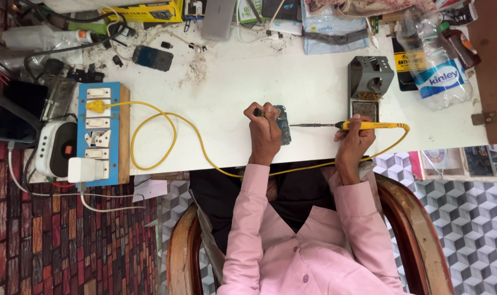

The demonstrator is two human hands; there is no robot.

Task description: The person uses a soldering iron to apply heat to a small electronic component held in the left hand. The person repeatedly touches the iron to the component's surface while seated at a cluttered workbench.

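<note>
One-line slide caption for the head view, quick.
Right hand holds a yellow soldering iron, tip aimed at a small circuit board steadied by the left hand on a white workbench.

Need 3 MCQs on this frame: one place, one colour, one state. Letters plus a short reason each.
1. Where does the soldering iron's tip point?
A. toward the circuit board
B. toward the water bottle
C. toward the chair arm

2. What colour is the iron's cord?
A. black
B. yellow
C. red

3. How is the iron held?
A. lying loose on the table
B. parked in the grey stand
C. gripped in the right hand

Key: 1 A, the tip runs level toward the board under the left hand. 2 B, a yellow loop runs to the plug on the blue switch board. 3 C, fingers wrap the yellow handle.
</note>
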